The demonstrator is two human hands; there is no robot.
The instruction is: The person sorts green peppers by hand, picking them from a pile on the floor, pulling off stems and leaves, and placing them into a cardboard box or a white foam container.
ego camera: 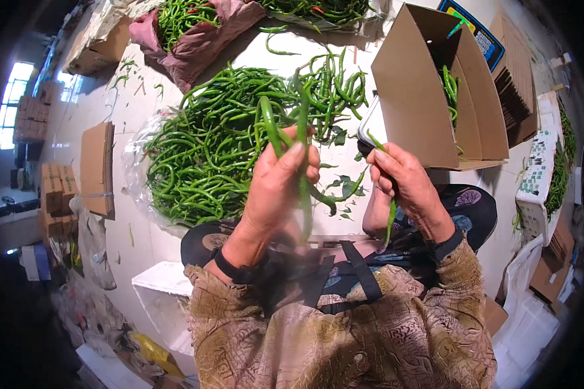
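Long green chili peppers (302, 116) are in my left hand (277, 180), raised over the right side of a large heap of green chili peppers (209, 155) that lies on clear plastic. My right hand (404, 180) pinches a thin green chili pepper (391, 223) between thumb and fingers, near the front corner of an open cardboard box (413, 87). More green chili peppers (450, 92) lie inside that box, partly hidden by its walls. A looser group of curved peppers (333, 92) spreads beyond my left hand.
A pink cloth sack (199, 48) of peppers stands at the back. Flattened cardboard (96, 167) is at left, a white foam box (163, 296) near my left elbow. Stacked cardboard (513, 82) and a white foam box of peppers (533, 180) are at right. Loose leaves (343, 187) litter the floor.
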